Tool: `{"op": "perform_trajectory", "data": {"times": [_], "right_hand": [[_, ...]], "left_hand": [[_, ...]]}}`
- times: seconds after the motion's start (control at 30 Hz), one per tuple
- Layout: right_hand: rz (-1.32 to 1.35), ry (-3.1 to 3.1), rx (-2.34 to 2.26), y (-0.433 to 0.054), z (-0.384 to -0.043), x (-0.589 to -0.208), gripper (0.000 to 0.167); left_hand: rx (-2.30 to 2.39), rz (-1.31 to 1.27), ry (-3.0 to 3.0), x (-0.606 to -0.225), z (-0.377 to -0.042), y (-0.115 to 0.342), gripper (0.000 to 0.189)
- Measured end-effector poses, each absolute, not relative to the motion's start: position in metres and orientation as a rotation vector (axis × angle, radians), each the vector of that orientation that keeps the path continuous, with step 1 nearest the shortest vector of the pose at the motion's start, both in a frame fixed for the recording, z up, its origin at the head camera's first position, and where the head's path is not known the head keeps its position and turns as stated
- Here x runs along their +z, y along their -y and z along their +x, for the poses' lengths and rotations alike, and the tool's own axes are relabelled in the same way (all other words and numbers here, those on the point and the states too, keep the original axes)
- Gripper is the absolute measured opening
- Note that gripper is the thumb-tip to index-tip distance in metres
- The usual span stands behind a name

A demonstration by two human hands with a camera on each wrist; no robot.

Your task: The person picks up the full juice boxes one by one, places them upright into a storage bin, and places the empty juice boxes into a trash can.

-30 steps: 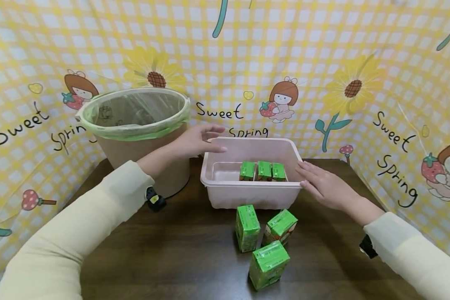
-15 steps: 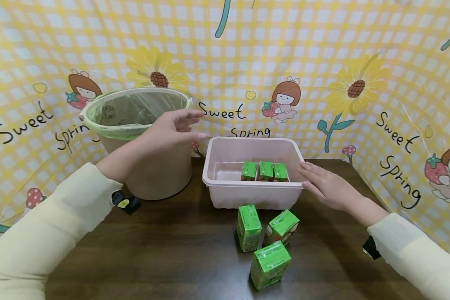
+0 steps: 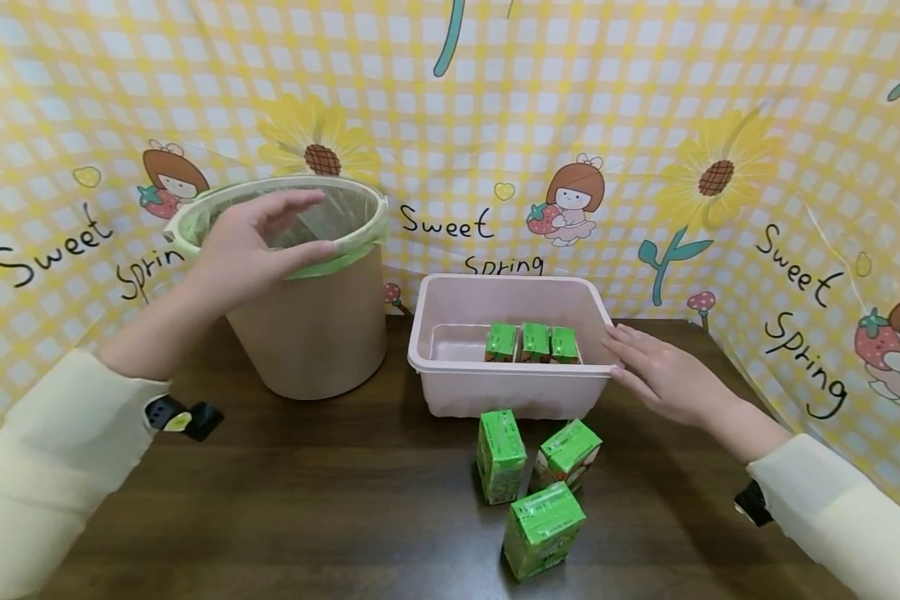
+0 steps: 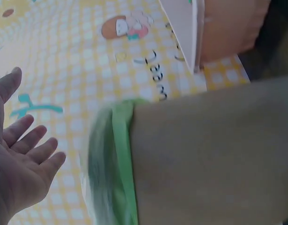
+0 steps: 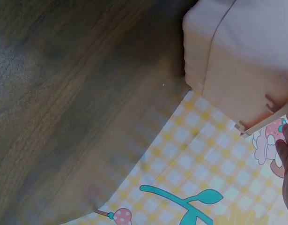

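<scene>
In the head view my left hand (image 3: 251,250) is in front of the rim of a beige trash bin (image 3: 322,333), fingers spread, holding nothing. Its palm and relaxed fingers also show in the left wrist view, beside the green bin liner (image 4: 122,154). My right hand (image 3: 663,371) rests straight fingers at the right end of a pale pink plastic tub (image 3: 510,393). Only some of its fingertips (image 5: 286,140) enter the right wrist view. Three green drink cartons (image 3: 536,342) stand in a row inside the tub, towards its right.
Three more green cartons stand on the dark wooden table in front of the tub: a left one (image 3: 501,458), a right one (image 3: 567,454) and a nearest one (image 3: 543,533). A yellow checked cloth (image 3: 450,117) hangs behind and at both sides.
My left hand has moved left, from the tub's left rim across to the trash bin. The right hand stays at the tub's right end, and the cartons have not moved.
</scene>
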State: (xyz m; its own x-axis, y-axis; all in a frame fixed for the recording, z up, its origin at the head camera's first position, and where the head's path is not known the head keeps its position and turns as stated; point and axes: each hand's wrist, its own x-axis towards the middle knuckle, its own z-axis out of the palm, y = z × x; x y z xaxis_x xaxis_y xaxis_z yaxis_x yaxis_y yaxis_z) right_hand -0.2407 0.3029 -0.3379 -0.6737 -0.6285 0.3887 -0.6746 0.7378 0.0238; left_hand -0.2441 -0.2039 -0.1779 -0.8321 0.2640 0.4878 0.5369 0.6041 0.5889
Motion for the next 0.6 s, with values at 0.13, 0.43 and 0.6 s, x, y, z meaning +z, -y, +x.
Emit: {"op": "perform_trajectory", "data": {"times": [0.13, 0.43, 0.6], "right_hand": [[1.008, 2.53, 0.185, -0.301, -0.235, -0.336, 0.05], [1.037, 2.4, 0.208, -0.296, -0.225, -0.335, 0.05], [1.049, 2.333, 0.227, -0.292, -0.217, -0.334, 0.052]], "left_hand": [[-0.925, -0.615, 2.41, -0.184, -0.241, 0.223, 0.055], [-0.594, -0.565, 2.234, -0.209, -0.242, 0.25, 0.049], [-0.451, -0.515, 2.177, -0.223, -0.246, 0.259, 0.049]]}}
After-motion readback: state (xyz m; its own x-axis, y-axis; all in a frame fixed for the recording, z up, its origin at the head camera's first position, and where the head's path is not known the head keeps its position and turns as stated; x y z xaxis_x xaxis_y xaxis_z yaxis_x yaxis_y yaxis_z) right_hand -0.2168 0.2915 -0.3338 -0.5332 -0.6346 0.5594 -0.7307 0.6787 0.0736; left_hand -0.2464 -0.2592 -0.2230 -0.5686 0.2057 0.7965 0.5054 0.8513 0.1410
